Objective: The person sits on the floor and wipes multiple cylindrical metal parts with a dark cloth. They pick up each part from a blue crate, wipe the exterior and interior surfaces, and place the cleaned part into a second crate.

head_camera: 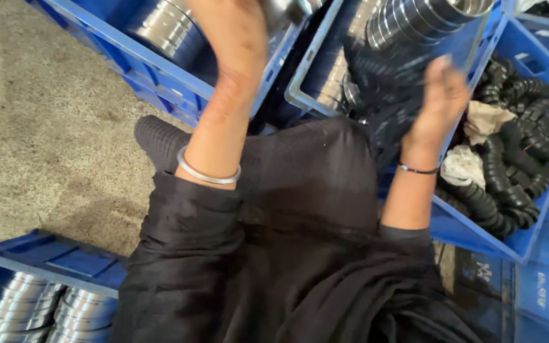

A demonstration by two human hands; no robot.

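while both hands work above blue crates (160,76), metal rings fill them.
left hand (239,38) grip clamped on a metal part (281,11); right hand (443,95) grip apart, blurred.

Polished metal rings (166,28), ribbed and glossy, stacked in a blue plastic crate (160,79) with a smooth, faintly shiny rim. More bright ribbed metal (427,19) in the middle crate (303,82), blurred. Black rubber-like corrugated sleeves (516,159), matt, heaped in the right crate (471,232); among them crumpled off-white cloth rags (484,121), soft and dull. Rough, grainy concrete floor (46,127), matt grey-brown. Black cloth garment (300,254), matt, with finely ribbed knit at the knee. Smooth shiny metal bangle (208,174) on the left wrist; thin dark band (417,169) on the right.
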